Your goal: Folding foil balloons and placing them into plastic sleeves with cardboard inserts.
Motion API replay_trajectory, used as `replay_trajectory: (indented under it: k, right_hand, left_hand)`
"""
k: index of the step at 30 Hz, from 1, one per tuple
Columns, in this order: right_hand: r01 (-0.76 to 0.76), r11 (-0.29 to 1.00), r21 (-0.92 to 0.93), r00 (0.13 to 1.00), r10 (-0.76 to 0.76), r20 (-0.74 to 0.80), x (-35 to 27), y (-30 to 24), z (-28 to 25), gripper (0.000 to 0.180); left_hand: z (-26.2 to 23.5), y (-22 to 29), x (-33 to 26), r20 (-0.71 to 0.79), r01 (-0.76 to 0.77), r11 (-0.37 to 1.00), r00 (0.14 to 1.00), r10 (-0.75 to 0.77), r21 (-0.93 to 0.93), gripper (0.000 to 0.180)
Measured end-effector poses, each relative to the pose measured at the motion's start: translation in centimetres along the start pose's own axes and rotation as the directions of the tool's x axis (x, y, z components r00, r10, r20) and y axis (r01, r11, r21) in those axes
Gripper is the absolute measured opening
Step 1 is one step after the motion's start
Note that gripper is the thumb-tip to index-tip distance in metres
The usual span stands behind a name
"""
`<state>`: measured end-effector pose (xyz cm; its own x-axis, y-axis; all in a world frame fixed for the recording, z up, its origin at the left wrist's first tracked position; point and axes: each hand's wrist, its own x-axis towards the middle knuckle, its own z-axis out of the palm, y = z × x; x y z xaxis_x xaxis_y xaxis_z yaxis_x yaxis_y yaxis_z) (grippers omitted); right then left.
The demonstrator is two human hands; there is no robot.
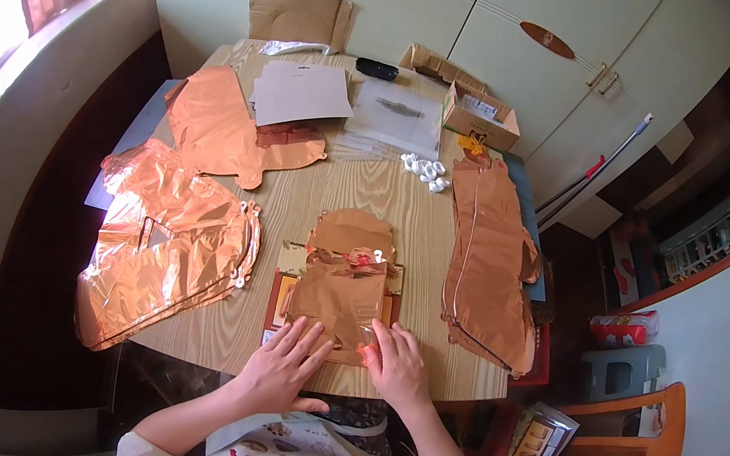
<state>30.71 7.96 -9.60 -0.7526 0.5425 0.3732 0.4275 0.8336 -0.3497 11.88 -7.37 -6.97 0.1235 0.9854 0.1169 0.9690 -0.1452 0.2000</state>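
Observation:
A copper-coloured foil balloon [338, 295], folded flat, lies at the table's near edge on top of a printed card [282, 296]. Its rounded upper part sticks out past the card, and a small white ring [379, 256] sits near its right side. My left hand [292, 360] rests flat on the lower left of the foil, fingers spread. At the lower right corner my right hand [401, 365] touches the foil with its fingers stretched and slightly bent. A small orange-red bit shows by its thumb; what it is I cannot make out.
Flat copper foil balloons lie in piles left [177, 241] and right [494, 258]. Toward the back are grey-white cards [303, 96], clear plastic sleeves [397, 117], white ribbon rolls [426, 172] and a cardboard box [481, 117]. A wooden chair [655, 446] holding a flat package [538, 442] stands right.

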Motion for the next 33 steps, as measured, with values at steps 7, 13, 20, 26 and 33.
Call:
replay_trajectory:
  k: [7, 13, 20, 26, 33]
  right_hand:
    - [0.004, 1.0, 0.013, 1.0, -0.004, -0.001, 0.6, -0.6, -0.9, 0.051]
    - [0.011, 1.0, 0.024, 0.999, -0.01, -0.03, 0.3, -0.1, -0.3, 0.05]
    - [0.023, 0.999, -0.046, 1.0, -0.022, 0.01, 0.4, -0.2, -0.8, 0.045]
    - [-0.043, 0.997, 0.067, 0.999, 0.041, 0.027, 0.5, -0.3, -0.6, 0.051]
    - [-0.087, 0.987, 0.137, 0.995, 0.092, -0.031, 0.5, 0.3, 0.0, 0.058]
  left_hand:
    - [-0.3, -1.4, 0.9, 0.036, -0.071, 0.997, 0.997, 0.07, 0.027, 0.098]
    - [-0.4, -2.0, 0.8, -0.201, 0.132, 0.955, 0.961, -0.188, -0.264, 0.068]
    - [-1.1, -3.2, 1.0, -0.295, 0.189, 0.973, 0.93, -0.222, -0.135, 0.029]
    - [-0.2, 0.4, 1.9, -0.087, -0.179, 0.979, 0.981, 0.171, -0.093, 0.059]
    - [0.3, 1.3, 2.1, 0.084, -0.144, 0.989, 0.986, 0.141, 0.032, 0.085]
